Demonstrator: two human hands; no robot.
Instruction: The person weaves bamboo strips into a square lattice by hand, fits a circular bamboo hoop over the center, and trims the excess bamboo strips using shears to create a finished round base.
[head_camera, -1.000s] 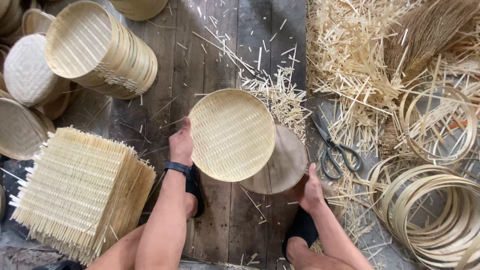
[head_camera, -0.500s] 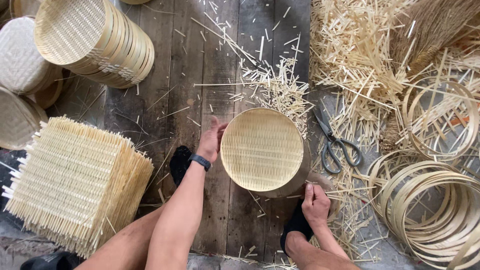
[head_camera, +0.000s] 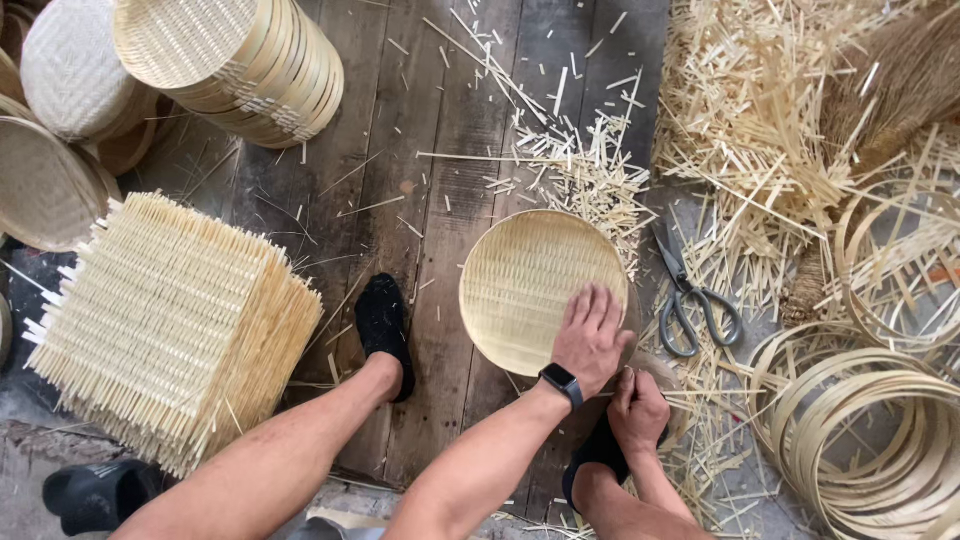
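A round woven bamboo tray (head_camera: 520, 285) lies on the dark plank floor between my feet. My left hand (head_camera: 590, 338), with a black watch on its wrist, rests flat on the tray's lower right part, fingers spread. My right hand (head_camera: 640, 408) sits just below it at the tray's near rim. Its fingers are curled tight around the rim there, and part of that rim is hidden under both hands.
A thick stack of square woven mats (head_camera: 170, 320) stands at the left. Stacked round trays (head_camera: 235, 60) lie at the top left. Black scissors (head_camera: 690, 300) lie right of the tray, with bamboo hoops (head_camera: 870, 430) and heaped offcuts (head_camera: 750, 130) beyond. My sock-clad foot (head_camera: 382, 330) is left of the tray.
The tray has shifted right and toward me. My left hand has moved from the tray's left edge onto its face. My right hand has drawn in under the near rim.
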